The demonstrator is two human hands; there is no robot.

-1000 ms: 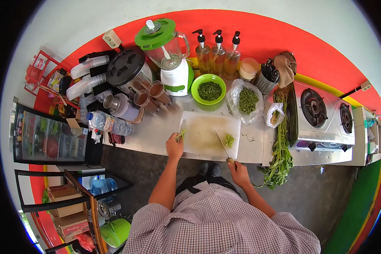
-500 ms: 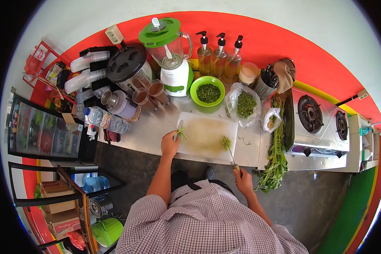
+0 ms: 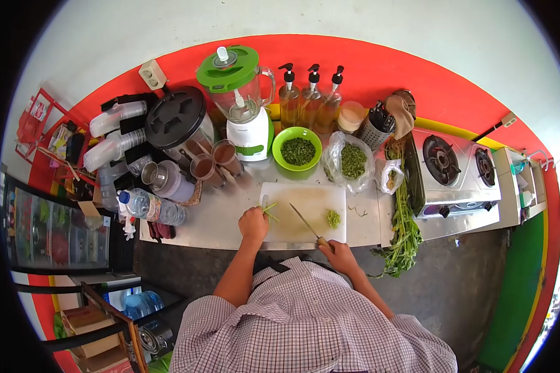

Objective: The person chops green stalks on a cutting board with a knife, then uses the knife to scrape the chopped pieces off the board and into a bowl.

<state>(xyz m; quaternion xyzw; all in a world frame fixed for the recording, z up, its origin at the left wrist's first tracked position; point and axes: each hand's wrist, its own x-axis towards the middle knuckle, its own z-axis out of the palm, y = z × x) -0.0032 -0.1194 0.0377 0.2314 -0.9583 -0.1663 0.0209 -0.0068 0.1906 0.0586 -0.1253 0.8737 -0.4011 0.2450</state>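
My left hand [image 3: 254, 225] is closed around a few green stalks [image 3: 270, 211] at the left edge of the white cutting board [image 3: 280, 191]. The stalk ends stick out over the board. In my right hand [image 3: 337, 253] is the wooden handle of a knife [image 3: 305, 221], its blade slanting up and left over the middle of the board. A small heap of chopped green stalks [image 3: 333, 219] lies on the board to the right of the blade, apart from it.
Behind the board stand a green bowl [image 3: 279, 160] of chopped greens, a plastic bag [image 3: 361, 181] of greens and a blender [image 3: 247, 137]. Leafy stalks [image 3: 401, 239] hang over the counter edge beside the stove [image 3: 463, 171]. A water bottle [image 3: 152, 208] and brown-filled cups [image 3: 206, 171] are left.
The knife has moved left from the chopped heap, which was against its blade tip, to the board's middle. The heap stays on the right side. My view has shifted slightly.
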